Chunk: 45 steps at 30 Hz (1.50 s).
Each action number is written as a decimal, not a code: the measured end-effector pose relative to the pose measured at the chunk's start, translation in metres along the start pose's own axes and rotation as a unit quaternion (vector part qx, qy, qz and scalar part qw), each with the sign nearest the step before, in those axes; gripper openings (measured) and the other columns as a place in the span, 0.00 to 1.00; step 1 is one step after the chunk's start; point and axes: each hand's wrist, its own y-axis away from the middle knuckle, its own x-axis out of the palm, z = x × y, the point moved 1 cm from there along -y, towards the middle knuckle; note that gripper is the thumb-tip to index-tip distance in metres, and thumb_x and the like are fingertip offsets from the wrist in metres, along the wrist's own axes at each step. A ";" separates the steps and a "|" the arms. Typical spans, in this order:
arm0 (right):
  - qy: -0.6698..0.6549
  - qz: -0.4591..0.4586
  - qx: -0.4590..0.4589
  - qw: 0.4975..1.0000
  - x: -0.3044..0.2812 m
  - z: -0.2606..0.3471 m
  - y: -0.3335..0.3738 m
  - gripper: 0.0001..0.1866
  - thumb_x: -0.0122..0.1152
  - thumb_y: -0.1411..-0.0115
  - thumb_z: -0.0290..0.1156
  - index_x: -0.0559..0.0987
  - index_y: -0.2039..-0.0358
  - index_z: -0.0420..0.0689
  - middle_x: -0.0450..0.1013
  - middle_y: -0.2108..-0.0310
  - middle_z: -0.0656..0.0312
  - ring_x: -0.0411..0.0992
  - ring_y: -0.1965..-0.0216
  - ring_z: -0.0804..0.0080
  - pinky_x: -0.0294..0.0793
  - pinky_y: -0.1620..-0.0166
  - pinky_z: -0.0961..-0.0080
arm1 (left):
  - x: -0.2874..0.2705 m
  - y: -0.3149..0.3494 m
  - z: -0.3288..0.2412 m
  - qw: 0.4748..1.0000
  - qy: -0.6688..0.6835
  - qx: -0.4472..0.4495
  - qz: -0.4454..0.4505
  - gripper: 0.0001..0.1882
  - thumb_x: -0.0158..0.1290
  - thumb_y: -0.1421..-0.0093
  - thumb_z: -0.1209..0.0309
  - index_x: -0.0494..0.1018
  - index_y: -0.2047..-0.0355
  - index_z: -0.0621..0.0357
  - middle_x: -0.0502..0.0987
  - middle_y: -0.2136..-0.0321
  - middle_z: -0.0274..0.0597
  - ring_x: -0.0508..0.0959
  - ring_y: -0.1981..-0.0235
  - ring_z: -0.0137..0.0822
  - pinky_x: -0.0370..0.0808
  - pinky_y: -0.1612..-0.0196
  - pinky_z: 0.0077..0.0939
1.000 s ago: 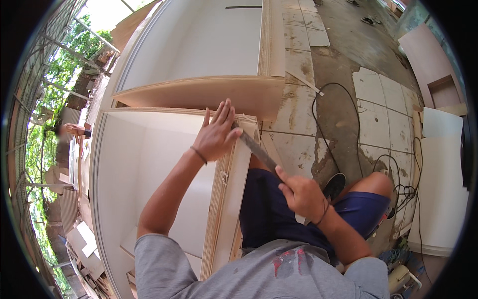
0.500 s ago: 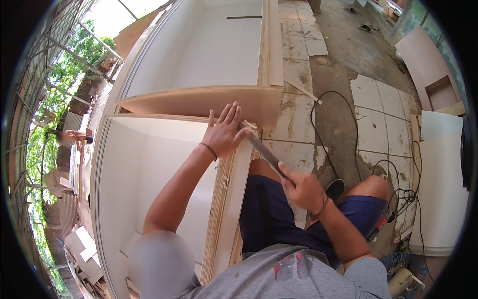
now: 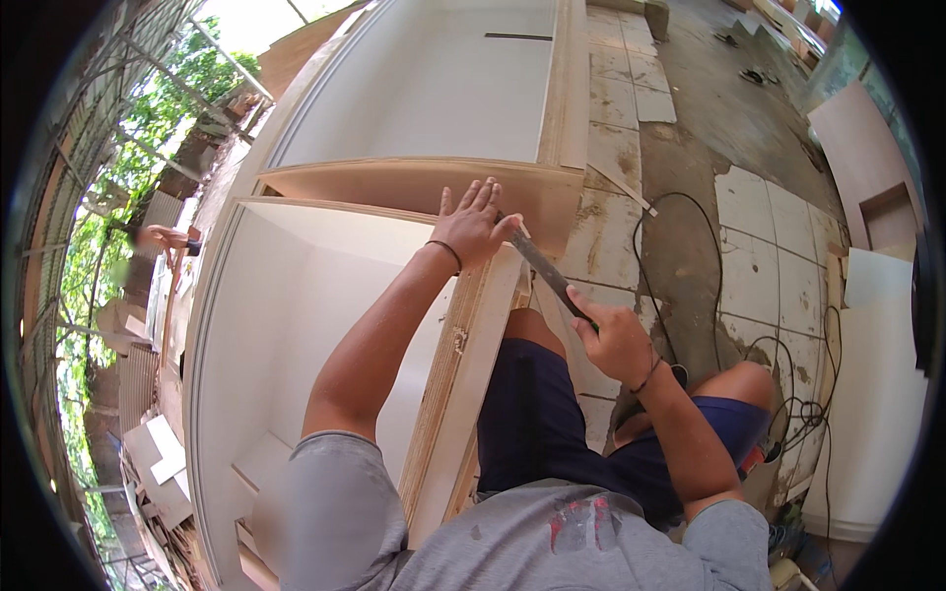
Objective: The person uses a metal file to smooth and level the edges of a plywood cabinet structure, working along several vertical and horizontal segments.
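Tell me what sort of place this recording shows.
Probably a partly open-air woodworking shop: a cabinet with bare layered-wood edges, a flat dark tool in the person's right hand, and loose boards piled at the left.

Bright daylight is being let in from the left side, where the sky (image 3: 258,34) is being burnt out to white; the cabinet interior (image 3: 305,295) is being softly shaded; straight edges are being bowed toward the blackened rim; the left sleeve (image 3: 315,502) is being smeared by blur.
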 end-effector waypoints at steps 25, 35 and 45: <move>-0.027 -0.053 0.034 0.998 0.032 0.001 0.013 0.26 0.55 0.43 0.27 0.67 0.43 0.41 0.72 0.62 0.39 0.72 0.61 0.43 0.72 0.60 0.69 | 0.010 -0.003 0.000 0.997 0.059 -0.008 -0.047 0.38 0.30 0.36 0.43 0.48 0.35 0.57 0.43 0.32 0.43 0.44 0.32 0.41 0.37 0.34 0.55; -0.323 -0.126 0.119 0.930 0.065 -0.012 0.062 0.23 0.61 0.41 0.38 0.70 0.51 0.36 0.69 0.81 0.64 0.66 0.81 0.82 0.64 0.77 0.80 | 0.027 0.005 0.006 0.985 0.097 0.051 -0.137 0.27 0.32 0.34 0.49 0.73 0.52 0.53 0.75 0.54 0.38 0.65 0.44 0.37 0.55 0.44 0.37; -0.079 -0.158 0.032 0.984 -0.015 -0.027 0.039 0.14 0.56 0.39 0.36 0.74 0.60 0.39 0.68 0.82 0.57 0.68 0.81 0.66 0.67 0.76 0.73 | 0.025 0.015 0.004 0.981 0.074 0.053 -0.173 0.23 0.36 0.35 0.52 0.75 0.70 0.52 0.73 0.71 0.36 0.70 0.60 0.38 0.58 0.53 0.35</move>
